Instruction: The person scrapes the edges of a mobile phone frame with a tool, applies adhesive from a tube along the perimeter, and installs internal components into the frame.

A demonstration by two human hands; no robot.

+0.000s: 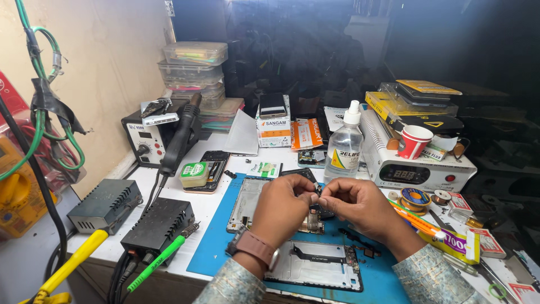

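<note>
A single view comes from a camera worn on the person's head, tilted down and forward over the tabletop [225, 197]. It sits close, with the blue mat [216, 242] at the bottom centre of the picture. Beyond the mat it faces the dark back wall; left of the mat, a cream wall.

Counted two hands, the left hand [283, 204] and the right hand [360, 205], one wristwatch [254, 248] and one blue mat [216, 239]. Counted on that mat two opened phone frames, one upper frame [244, 204] and one lower frame [315, 264], and off it one clear bottle [343, 144], one red paper cup [414, 141], three stacked plastic boxes [194, 70], and one yellow-handled iron [73, 262] beside one green-handled iron [160, 256]
</note>
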